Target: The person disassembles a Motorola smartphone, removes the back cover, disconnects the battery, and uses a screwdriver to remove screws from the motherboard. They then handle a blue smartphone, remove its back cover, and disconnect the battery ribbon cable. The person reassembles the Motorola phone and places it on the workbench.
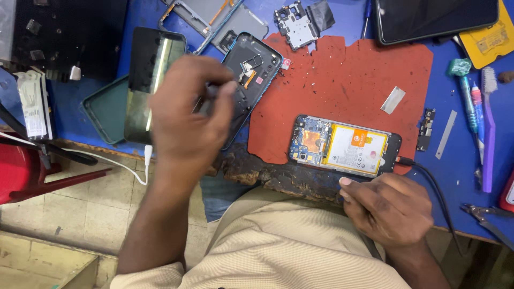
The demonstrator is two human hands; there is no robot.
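My left hand (184, 115) is raised over the left part of the blue workbench (460, 155), fingers curled together and pinching a thin dark tool (210, 91) whose tip I cannot make out. The hand hovers over the detached dark back cover with a blue rim (251, 69), which lies at a slant partly on the upper left corner of the red rubber work mat (348, 80). To the left of that cover, a black glass display panel (152, 75) rests across a dark green phone case (104, 109).

My right hand (388, 206) rests at the near edge of the bench, fingers folded loosely; whether they grip anything I cannot tell. Its thumb lies just beside the opened smartphone with an exposed yellow battery and blue circuit board (345, 145). That phone lies flat on the lower right part of the mat, and a black cable (436, 187) is plugged into its right end.

Beyond the mat lie a grey metal shield plate (294, 24) and a dark tablet (433, 18). At the right stand a purple toothbrush (488, 128), a small silver metal strip (392, 100) on the mat, and metal pliers (490, 217).
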